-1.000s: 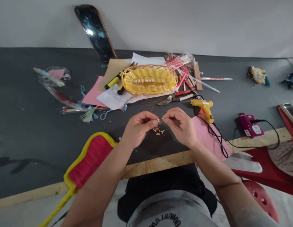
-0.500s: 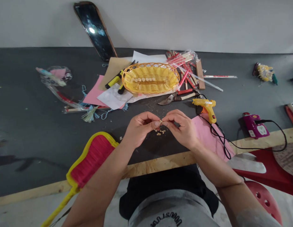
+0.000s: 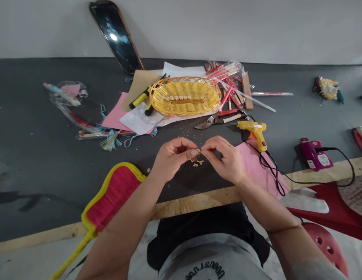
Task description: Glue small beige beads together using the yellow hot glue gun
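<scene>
Left of the fingers lies a red-and-yellow paddle [image 3: 113, 194]. The left hand [image 3: 171, 160] pinches a tiny pale piece [image 3: 198, 150] in its fingertips, loose bits [image 3: 195, 165] just below. The right hand's [image 3: 226, 161] fingers meet it, grip unclear; rightward lies a glue gun [image 3: 258, 134].

A smartphone [image 3: 115, 37] leans against the pale wall [image 3: 210, 31] at far left. A red, yellow-edged paddle shape [image 3: 112, 190] lies near left. To the right are a purple power socket [image 3: 312, 155] and, nearer, a red stool [image 3: 336, 243].
</scene>
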`<state>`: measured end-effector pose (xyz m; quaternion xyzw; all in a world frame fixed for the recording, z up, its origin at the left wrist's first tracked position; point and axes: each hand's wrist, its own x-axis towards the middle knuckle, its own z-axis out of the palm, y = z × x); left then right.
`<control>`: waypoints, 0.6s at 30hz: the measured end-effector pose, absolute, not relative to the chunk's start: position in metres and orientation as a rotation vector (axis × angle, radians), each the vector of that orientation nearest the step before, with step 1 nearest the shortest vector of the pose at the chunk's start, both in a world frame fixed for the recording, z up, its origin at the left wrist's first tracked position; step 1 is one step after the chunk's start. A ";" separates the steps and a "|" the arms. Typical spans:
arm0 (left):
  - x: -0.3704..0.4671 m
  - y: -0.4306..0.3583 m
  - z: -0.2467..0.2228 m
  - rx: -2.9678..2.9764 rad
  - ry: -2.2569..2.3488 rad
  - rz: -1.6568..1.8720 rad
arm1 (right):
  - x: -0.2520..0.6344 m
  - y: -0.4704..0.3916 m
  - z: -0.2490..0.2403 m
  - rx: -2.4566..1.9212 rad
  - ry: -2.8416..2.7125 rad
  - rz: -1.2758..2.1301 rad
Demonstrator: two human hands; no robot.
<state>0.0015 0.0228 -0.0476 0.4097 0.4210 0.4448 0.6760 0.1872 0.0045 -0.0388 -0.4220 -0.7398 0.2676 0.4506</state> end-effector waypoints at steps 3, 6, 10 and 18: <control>0.001 0.023 -0.048 0.949 0.948 0.988 | 0.187 0.005 -0.039 -1.004 -1.859 0.635; 0.001 0.023 -0.049 0.964 0.953 0.979 | 0.186 0.006 -0.040 -0.972 -1.869 0.613; 0.001 0.022 -0.050 0.961 0.946 0.979 | 0.185 0.006 -0.043 -0.978 -1.877 0.603; 0.001 0.022 -0.049 0.931 0.921 0.993 | 0.186 0.006 -0.043 -0.972 -1.842 0.636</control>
